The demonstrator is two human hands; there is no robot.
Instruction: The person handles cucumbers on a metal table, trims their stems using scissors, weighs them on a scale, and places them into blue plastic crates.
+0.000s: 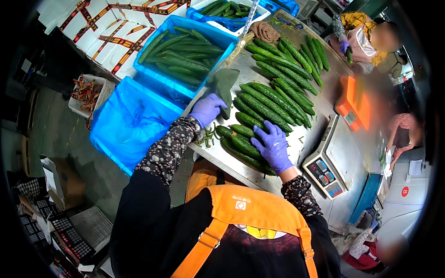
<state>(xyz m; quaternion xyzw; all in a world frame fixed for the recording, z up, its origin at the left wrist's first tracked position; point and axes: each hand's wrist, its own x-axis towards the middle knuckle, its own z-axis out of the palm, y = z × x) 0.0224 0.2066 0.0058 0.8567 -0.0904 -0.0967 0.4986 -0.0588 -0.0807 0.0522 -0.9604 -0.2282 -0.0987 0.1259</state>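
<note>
Rows of green cucumbers (267,100) lie on a steel table (240,173) before me. My right hand (274,147), in a purple glove, rests with spread fingers on the cucumbers nearest me; whether it grips one cannot be told. At the table's left edge my left hand (207,109), gloved too, holds a dark green cloth (224,87). Small green trimmings (208,137) lie just below that hand. Left of the table stands a blue-lined box (139,66) of cucumbers, with a second blue-lined box (134,121) nearer me, its lining showing.
A weighing scale (326,166) and an orange scale (353,104) stand to the right. A brown cloth (265,32) lies at the far end. Across the table a person (361,38) holds a cucumber; other people are at the far right. White foam boxes (114,34) are stacked upper left.
</note>
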